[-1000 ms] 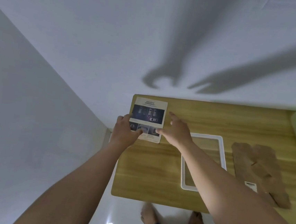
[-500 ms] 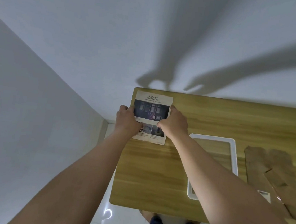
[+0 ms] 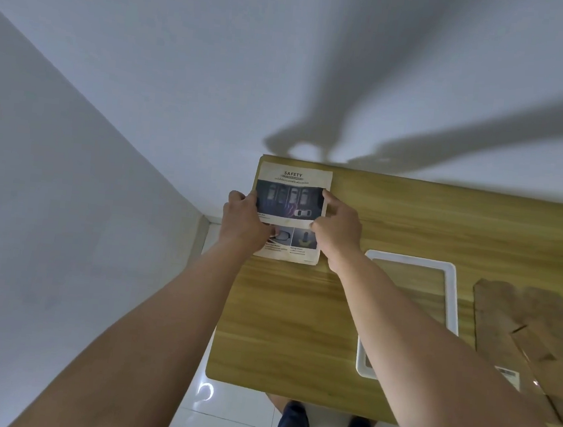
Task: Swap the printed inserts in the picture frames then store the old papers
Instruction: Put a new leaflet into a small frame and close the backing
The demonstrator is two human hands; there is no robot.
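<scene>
Back: the wall (image 3: 320, 79) meets the table (image 3: 280, 316) along its far edge, so there is no way through.
Far-left corner: taken by the printed sheet (image 3: 293, 180), with the left hand (image 3: 241, 223) and right hand (image 3: 336, 232) gripping its sides.
Middle: bare wood between the forearms, open from the near edge.
Right: the white frame (image 3: 413, 260) and the brown backing board (image 3: 504, 314) lie flat, with open room above them.
</scene>
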